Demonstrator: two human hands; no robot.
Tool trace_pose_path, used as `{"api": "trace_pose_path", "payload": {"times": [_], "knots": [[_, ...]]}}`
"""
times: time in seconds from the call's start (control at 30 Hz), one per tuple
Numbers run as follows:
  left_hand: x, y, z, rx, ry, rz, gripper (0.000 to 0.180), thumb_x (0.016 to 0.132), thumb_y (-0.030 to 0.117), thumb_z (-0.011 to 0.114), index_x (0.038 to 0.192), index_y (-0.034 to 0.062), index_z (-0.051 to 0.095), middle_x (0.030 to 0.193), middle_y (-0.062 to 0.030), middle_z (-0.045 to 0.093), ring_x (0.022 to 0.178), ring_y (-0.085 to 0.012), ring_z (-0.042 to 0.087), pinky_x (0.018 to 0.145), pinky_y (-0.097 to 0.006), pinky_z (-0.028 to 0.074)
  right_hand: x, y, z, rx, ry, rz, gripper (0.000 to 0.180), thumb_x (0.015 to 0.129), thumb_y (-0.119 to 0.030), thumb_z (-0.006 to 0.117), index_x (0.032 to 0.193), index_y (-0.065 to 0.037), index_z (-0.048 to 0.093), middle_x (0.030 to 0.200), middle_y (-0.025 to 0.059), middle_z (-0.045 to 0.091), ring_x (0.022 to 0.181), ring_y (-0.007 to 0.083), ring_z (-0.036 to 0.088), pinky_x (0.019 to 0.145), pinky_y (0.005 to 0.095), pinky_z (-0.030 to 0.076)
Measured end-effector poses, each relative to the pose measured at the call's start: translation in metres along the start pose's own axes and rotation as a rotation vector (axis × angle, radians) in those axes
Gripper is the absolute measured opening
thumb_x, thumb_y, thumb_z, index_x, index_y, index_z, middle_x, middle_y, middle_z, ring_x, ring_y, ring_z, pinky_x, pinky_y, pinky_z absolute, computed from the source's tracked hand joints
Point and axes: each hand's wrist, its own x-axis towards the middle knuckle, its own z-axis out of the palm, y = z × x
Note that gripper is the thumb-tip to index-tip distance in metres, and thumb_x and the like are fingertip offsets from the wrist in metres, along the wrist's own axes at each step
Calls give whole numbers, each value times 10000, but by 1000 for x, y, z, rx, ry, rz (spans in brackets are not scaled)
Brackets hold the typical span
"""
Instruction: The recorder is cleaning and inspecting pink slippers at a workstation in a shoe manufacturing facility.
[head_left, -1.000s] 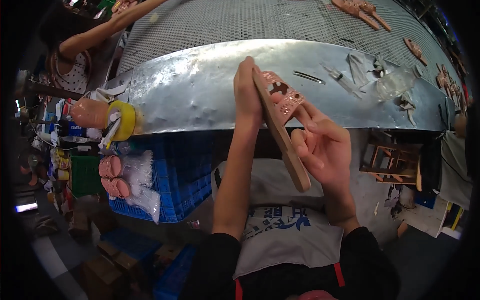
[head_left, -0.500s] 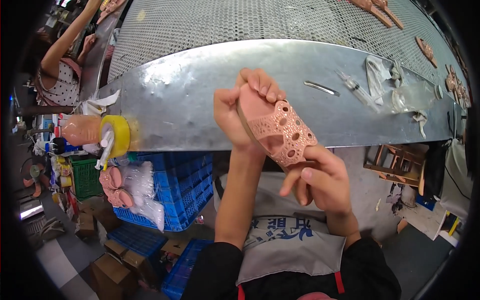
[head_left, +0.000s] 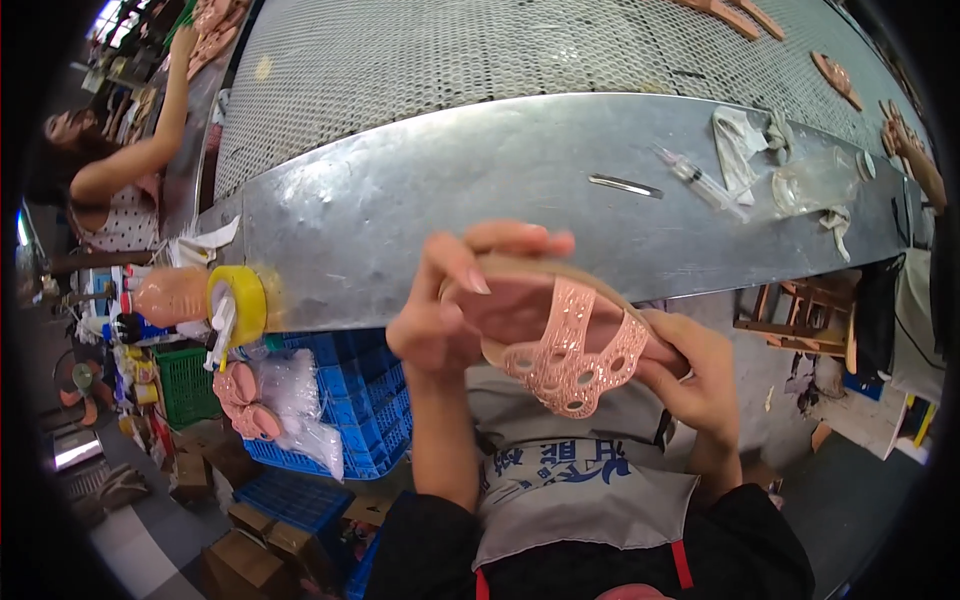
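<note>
Both arms come up from the bottom, bent in toward a pink slide sandal (head_left: 572, 335). It is held up by the near edge of the metal counter (head_left: 430, 175), tilted, with its inside facing the person. The right hand (head_left: 698, 372) pinches the right end — its fingers are partly hidden behind. The left hand (head_left: 438, 312) is at the left end, fingers bent and spread a little; they are blurry, so I can't tell if they squeeze. The sole's underside is hidden. A syringe (head_left: 702, 182) lies near the counter's right end.
</note>
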Motion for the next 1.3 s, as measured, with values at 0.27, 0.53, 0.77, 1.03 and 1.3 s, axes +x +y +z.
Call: {"api": "trace_pose_path", "payload": {"times": [0.27,0.53,0.77,1.03,1.3], "knots": [[-36,34,28,953,189,-375,437,769,-71,760,1201,-50,695,1039,-134,764,955,-128,703,865,-265,538,14,-1,-30,-236,-37,-177,472,697,-55,820,1152,4,705,965,140,724,834,311,677,749,382,515],[-63,-25,62,1197,222,174,559,750,16,789,1249,-26,538,1174,-185,649,1042,-263,648,927,-369,495,0,4,-1,154,431,-46,787,823,-150,781,1487,10,388,1488,172,452,1233,287,552,975,384,462],[-125,-69,66,1263,1,-48,680,781,-27,748,1371,12,411,1403,-250,446,1302,-423,530,1090,-493,442,-6,-12,19,648,147,346,1144,723,-172,874,1603,-47,154,1588,166,297,1198,269,600,981,380,506],[-113,-48,63,678,260,-648,754,957,26,621,1581,-35,201,1524,-206,394,1359,-271,481,1084,-417,461,-10,5,26,18,-29,97,874,705,-201,880,1460,-37,471,1482,197,395,1282,347,506,1034,424,465],[-111,-39,61,614,366,-697,751,930,-27,619,1563,-56,216,1483,-221,453,1326,-286,530,1086,-397,466,-6,8,34,248,-24,173,923,755,-220,859,1503,-14,361,1489,193,358,1249,317,524,1025,442,491]]}}
